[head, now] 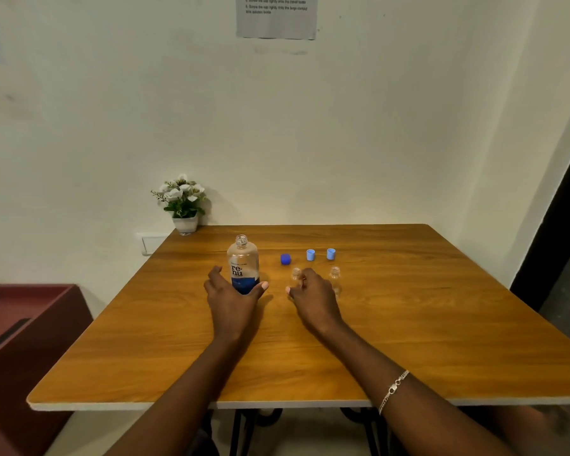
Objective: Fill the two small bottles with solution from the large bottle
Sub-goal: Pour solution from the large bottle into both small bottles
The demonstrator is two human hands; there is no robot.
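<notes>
Table: a wooden table point(408, 324) is standing against a white wall and carrying the bottles and caps.
Large bottle: the large bottle point(242, 258) is standing upright and uncapped, left of the table's middle, clear above and blue at the base.
Left hand: the left hand point(231, 301) is wrapping the large bottle's lower part, thumb on its right side, fingers round its left.
Small bottles: the left small bottle point(296, 273) and the right small bottle point(335, 274) are standing upright with open necks, to the right of the large bottle.
Right hand: the right hand point(313, 297) is hiding the left small bottle's body with curled fingers. Whether it is gripping cannot be told.
Caps: a dark blue cap point(285, 259), a left light blue cap point(310, 254) and a right light blue cap point(331, 254) are lying in a row just behind the small bottles.
Surroundings: a potted plant point(183, 202) is sitting at the far left corner. A red cabinet point(23, 340) is standing to the left. A bracelet point(394, 388) is circling the right forearm.
Writing: the large bottle is showing "re-nu". A paper sheet point(276, 24) on the wall is showing printed lines too small to read.
</notes>
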